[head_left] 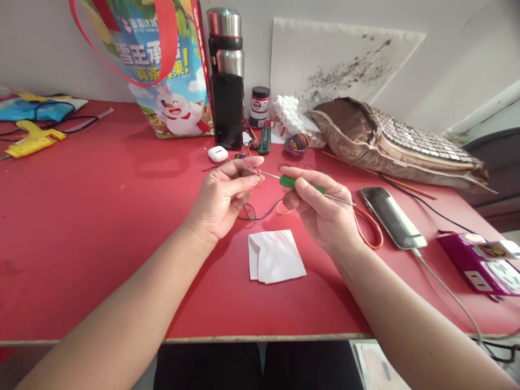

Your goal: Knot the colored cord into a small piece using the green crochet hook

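Note:
My left hand point(221, 197) pinches a small bit of multicoloured yarn point(260, 176) between thumb and fingers. In my right hand point(325, 208) is a crochet hook with a green handle point(287, 182); its thin metal tip points left and meets the yarn at my left fingertips. Whether a loop sits on the tip is too small to tell. Loose yarn point(266, 215) trails over the red table below both hands. Behind them lies a ball of multicoloured yarn point(297, 144). A folded white paper point(278, 257) is on the table nearer to me.
At the back stand a shopping bag point(174, 97), a steel thermos point(229, 54), an upright black phone point(227, 111) and a jar point(259, 105). A white earbud case point(218, 154) lies before them. Right are a charging phone point(392, 218) and a purple power strip point(467, 262); a yellow glue gun point(36, 139) is left.

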`<state>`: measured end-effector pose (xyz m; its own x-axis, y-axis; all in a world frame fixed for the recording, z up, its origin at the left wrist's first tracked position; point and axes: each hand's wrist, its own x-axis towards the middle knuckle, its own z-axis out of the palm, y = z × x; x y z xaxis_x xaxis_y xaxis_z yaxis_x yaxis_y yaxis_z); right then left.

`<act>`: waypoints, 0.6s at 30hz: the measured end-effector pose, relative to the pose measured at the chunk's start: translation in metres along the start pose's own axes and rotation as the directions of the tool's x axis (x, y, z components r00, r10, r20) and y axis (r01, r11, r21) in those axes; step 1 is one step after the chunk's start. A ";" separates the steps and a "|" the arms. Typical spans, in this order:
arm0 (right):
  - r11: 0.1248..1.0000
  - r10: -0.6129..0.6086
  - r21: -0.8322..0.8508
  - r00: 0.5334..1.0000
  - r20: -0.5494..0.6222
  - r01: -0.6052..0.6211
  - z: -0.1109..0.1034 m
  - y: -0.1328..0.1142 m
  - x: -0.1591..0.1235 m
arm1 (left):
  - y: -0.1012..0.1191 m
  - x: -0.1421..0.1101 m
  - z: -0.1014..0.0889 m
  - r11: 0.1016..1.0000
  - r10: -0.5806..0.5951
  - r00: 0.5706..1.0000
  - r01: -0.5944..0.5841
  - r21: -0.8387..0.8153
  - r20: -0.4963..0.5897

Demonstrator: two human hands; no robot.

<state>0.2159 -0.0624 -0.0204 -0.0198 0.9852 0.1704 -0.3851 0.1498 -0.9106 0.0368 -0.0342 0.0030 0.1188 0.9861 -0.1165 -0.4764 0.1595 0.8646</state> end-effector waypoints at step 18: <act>1.000 0.020 0.002 1.000 0.008 -0.020 0.002 0.000 0.000 | 0.003 -0.002 0.000 0.995 -0.089 0.993 0.092 -0.036 0.074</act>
<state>0.2146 -0.0629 -0.0196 -0.0352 0.9872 0.1556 -0.3865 0.1301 -0.9131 0.0351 -0.0357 0.0063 0.2250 0.9617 -0.1567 -0.4944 0.2513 0.8321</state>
